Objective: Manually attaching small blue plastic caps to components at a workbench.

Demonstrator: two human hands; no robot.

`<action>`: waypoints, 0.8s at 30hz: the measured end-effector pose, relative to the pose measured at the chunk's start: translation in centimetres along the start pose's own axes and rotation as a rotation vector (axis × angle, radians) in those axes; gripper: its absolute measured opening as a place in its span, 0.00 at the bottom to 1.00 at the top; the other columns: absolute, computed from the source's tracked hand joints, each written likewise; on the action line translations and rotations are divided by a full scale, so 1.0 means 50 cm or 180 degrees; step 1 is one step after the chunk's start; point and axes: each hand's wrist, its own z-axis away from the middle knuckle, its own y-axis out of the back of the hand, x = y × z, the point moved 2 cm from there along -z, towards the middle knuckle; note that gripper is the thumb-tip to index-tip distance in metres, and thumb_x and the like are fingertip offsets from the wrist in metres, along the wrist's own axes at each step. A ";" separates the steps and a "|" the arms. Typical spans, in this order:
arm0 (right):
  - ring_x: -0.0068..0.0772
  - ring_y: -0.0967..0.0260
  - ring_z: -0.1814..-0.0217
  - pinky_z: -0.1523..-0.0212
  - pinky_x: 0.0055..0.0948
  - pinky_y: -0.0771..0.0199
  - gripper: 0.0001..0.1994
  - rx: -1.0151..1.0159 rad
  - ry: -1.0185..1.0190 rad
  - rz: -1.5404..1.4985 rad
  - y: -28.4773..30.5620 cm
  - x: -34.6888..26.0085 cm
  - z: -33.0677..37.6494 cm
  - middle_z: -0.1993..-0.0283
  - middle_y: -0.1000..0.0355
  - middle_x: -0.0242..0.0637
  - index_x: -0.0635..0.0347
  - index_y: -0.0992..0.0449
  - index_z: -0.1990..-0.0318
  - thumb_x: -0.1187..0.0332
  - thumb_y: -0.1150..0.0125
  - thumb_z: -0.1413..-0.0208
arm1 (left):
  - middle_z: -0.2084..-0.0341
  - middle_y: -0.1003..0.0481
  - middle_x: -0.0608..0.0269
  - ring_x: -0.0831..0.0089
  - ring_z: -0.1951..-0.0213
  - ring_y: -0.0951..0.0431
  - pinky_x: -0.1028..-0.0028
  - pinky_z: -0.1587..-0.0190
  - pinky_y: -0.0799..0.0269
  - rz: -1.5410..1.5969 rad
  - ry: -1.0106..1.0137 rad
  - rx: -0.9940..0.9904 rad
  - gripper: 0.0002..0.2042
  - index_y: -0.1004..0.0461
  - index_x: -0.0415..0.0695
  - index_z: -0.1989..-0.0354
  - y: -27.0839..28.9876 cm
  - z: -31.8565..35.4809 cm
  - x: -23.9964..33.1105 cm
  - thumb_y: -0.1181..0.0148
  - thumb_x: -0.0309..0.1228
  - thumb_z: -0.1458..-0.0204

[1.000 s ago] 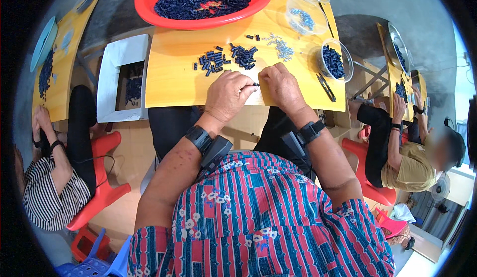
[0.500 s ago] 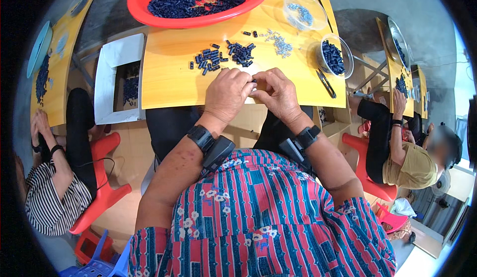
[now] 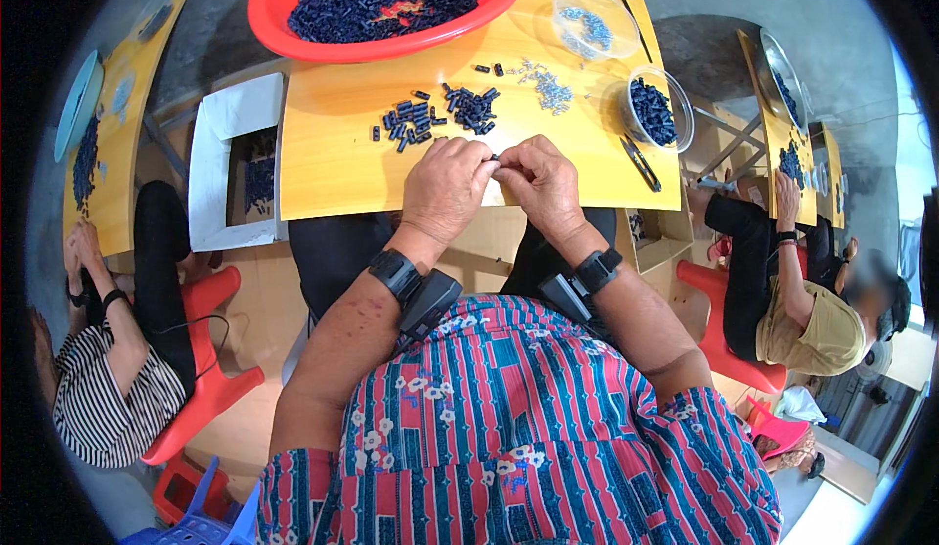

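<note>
My left hand (image 3: 447, 183) and my right hand (image 3: 541, 183) meet over the table's near edge, fingertips pinched together. Between them shows a bit of a small black plastic piece (image 3: 495, 158); most of it is hidden by the fingers. Just beyond my hands lie two small heaps of black plastic pieces, a left heap (image 3: 409, 122) and a right heap (image 3: 472, 107). Farther right, small shiny clear or metallic bits (image 3: 548, 87) are scattered on the tabletop. A pair of dark-handled tweezers or snips (image 3: 641, 164) rests to the right of my right hand.
A big red basin (image 3: 293, 44) of black pieces stands at the back of the yellow table (image 3: 342, 183). Clear tubs hold shiny bits (image 3: 587, 30) and black pieces (image 3: 653, 113) at right. An open white box (image 3: 207, 173) is at left. Co-workers sit at both sides.
My fingertips have drawn closer together around the small piece, and the right fingers have closed in. The whole view has shifted slightly; the heaps look unchanged.
</note>
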 end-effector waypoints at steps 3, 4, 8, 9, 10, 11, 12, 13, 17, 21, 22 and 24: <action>0.33 0.29 0.71 0.70 0.31 0.28 0.05 0.0067 0.0108 0.0006 -0.002 0.000 0.001 0.70 0.29 0.36 0.59 0.18 0.69 0.72 0.28 0.54 | 0.72 0.24 0.58 0.56 0.65 0.24 0.61 0.62 0.27 0.0033 -0.0007 0.0013 0.05 0.24 0.45 0.66 0.001 -0.001 -0.001 0.37 0.31 0.47; 0.34 0.29 0.71 0.69 0.31 0.28 0.05 0.0103 0.0099 -0.0038 -0.004 -0.001 0.002 0.70 0.29 0.36 0.59 0.18 0.68 0.72 0.28 0.54 | 0.72 0.24 0.58 0.56 0.65 0.24 0.61 0.62 0.27 0.0048 -0.0015 0.0018 0.05 0.24 0.45 0.66 0.001 -0.001 0.000 0.37 0.31 0.47; 0.35 0.29 0.71 0.68 0.31 0.27 0.05 0.0179 -0.0010 0.0057 -0.009 -0.013 0.005 0.70 0.29 0.36 0.58 0.17 0.68 0.72 0.28 0.55 | 0.71 0.23 0.57 0.55 0.64 0.24 0.61 0.62 0.27 0.0067 0.0070 -0.0023 0.05 0.24 0.44 0.66 0.002 -0.002 0.001 0.38 0.31 0.47; 0.36 0.29 0.70 0.68 0.32 0.27 0.05 0.0225 0.0013 0.0091 -0.012 -0.015 0.005 0.71 0.29 0.36 0.58 0.17 0.69 0.72 0.28 0.55 | 0.71 0.23 0.57 0.55 0.64 0.24 0.61 0.61 0.27 0.0100 0.0083 0.0008 0.05 0.24 0.44 0.66 0.002 -0.003 0.000 0.38 0.31 0.46; 0.36 0.28 0.70 0.68 0.32 0.27 0.05 0.0272 0.0036 0.0125 -0.013 -0.017 0.005 0.71 0.29 0.36 0.58 0.17 0.69 0.73 0.29 0.55 | 0.70 0.23 0.57 0.55 0.64 0.23 0.61 0.61 0.27 0.0132 0.0097 0.0040 0.05 0.24 0.44 0.66 0.002 -0.003 0.000 0.38 0.31 0.46; 0.36 0.28 0.70 0.68 0.32 0.27 0.05 0.0275 0.0036 0.0127 -0.014 -0.016 0.004 0.71 0.29 0.36 0.58 0.17 0.69 0.73 0.29 0.55 | 0.70 0.23 0.57 0.55 0.64 0.23 0.61 0.61 0.27 0.0133 0.0094 0.0039 0.05 0.24 0.44 0.66 0.002 -0.004 0.000 0.38 0.31 0.46; 0.38 0.28 0.70 0.68 0.33 0.27 0.05 0.0291 0.0090 0.0139 -0.016 -0.014 0.004 0.71 0.28 0.36 0.57 0.17 0.69 0.72 0.29 0.55 | 0.70 0.23 0.56 0.54 0.63 0.23 0.61 0.61 0.27 0.0150 0.0097 0.0049 0.05 0.25 0.44 0.65 0.003 -0.004 0.001 0.39 0.31 0.46; 0.39 0.28 0.69 0.67 0.35 0.27 0.05 0.0307 0.0145 0.0152 -0.017 -0.013 0.003 0.71 0.28 0.37 0.57 0.17 0.69 0.72 0.29 0.55 | 0.70 0.23 0.56 0.54 0.63 0.23 0.61 0.61 0.26 0.0167 0.0100 0.0058 0.05 0.25 0.43 0.65 0.004 -0.004 0.001 0.39 0.31 0.46; 0.41 0.28 0.68 0.66 0.37 0.27 0.06 0.0271 0.0297 0.0307 -0.016 -0.019 -0.001 0.71 0.28 0.38 0.56 0.17 0.68 0.71 0.29 0.56 | 0.70 0.23 0.56 0.54 0.64 0.23 0.61 0.61 0.26 0.0145 0.0110 0.0066 0.05 0.25 0.43 0.64 0.001 -0.002 -0.004 0.39 0.30 0.45; 0.42 0.28 0.68 0.66 0.38 0.27 0.06 0.0267 0.0257 0.0296 -0.013 -0.025 -0.001 0.72 0.28 0.38 0.55 0.17 0.68 0.70 0.29 0.56 | 0.71 0.23 0.57 0.55 0.64 0.23 0.60 0.61 0.26 0.0242 0.0196 0.0084 0.06 0.26 0.45 0.63 -0.003 -0.001 -0.006 0.41 0.32 0.44; 0.42 0.28 0.68 0.66 0.38 0.28 0.06 0.0282 0.0248 0.0283 -0.013 -0.026 -0.001 0.73 0.28 0.38 0.54 0.17 0.68 0.70 0.29 0.56 | 0.71 0.23 0.58 0.56 0.62 0.23 0.59 0.60 0.26 0.0239 0.0225 0.0058 0.06 0.27 0.46 0.63 -0.003 -0.001 -0.007 0.41 0.34 0.44; 0.42 0.28 0.68 0.66 0.39 0.28 0.06 0.0260 0.0258 0.0327 -0.012 -0.024 -0.002 0.73 0.29 0.37 0.54 0.17 0.68 0.70 0.29 0.56 | 0.71 0.23 0.58 0.56 0.62 0.23 0.59 0.60 0.26 0.0237 0.0231 0.0042 0.06 0.27 0.46 0.63 -0.003 -0.001 -0.006 0.41 0.33 0.44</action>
